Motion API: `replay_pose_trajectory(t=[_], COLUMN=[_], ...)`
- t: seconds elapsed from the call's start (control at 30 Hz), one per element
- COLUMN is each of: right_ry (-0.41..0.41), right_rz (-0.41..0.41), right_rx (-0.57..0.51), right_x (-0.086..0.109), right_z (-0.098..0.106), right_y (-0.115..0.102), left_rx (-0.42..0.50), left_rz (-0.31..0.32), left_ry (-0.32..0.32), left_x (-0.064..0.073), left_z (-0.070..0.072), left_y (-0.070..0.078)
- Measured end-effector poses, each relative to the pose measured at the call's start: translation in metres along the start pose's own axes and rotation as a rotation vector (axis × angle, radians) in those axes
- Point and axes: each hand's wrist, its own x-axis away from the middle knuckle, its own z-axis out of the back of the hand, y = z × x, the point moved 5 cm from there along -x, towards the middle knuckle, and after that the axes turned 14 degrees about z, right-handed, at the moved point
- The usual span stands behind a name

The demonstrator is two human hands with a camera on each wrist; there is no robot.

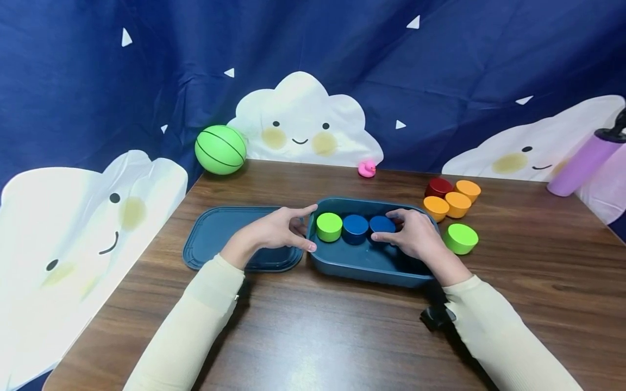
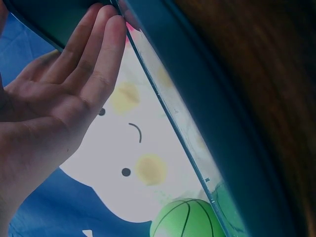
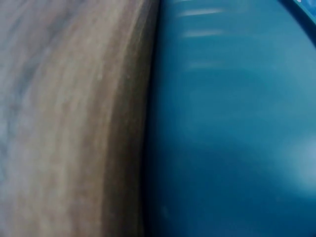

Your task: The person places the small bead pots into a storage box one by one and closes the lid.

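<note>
A dark teal box (image 1: 371, 277) stands open on the table. Inside it, a green round block (image 1: 329, 227) and a blue round block (image 1: 355, 229) sit side by side at the left. My right hand (image 1: 415, 233) reaches over the box's right part and pinches a second blue round block (image 1: 382, 223) between thumb and fingers, close beside the first. At the box's left end is my left hand (image 1: 274, 228), thumb and index finger spread along the rim. The left wrist view shows that hand's (image 2: 74, 89) other fingers stretched out straight. Only the box wall (image 3: 232, 123) and table fill the right wrist view.
Left of the box lies a matching teal lid (image 1: 220, 233). To the right are a green block (image 1: 461, 239), a dark red block (image 1: 439, 187) and several orange blocks (image 1: 458, 205). A green ball (image 1: 220, 150), pink duck (image 1: 367, 169) and purple pump (image 1: 582, 163) stand farther back.
</note>
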Motion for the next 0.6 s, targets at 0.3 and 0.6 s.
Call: replay_pose_trajectory(t=[0.3, 0.6], right_ry=[0.003, 0.006], right_rz=[-0.013, -0.019], right_rx=[-0.017, -0.026], right_x=[0.0021, 0.0006], right_z=[0.0005, 0.0000], right_y=[0.0012, 0.0017], left_rx=[0.011, 0.015], left_rz=[-0.004, 0.002], left_ry=[-0.011, -0.008], left_x=[0.0006, 0.0004], left_z=[-0.0002, 0.0002], left_y=[0.0013, 0.0010])
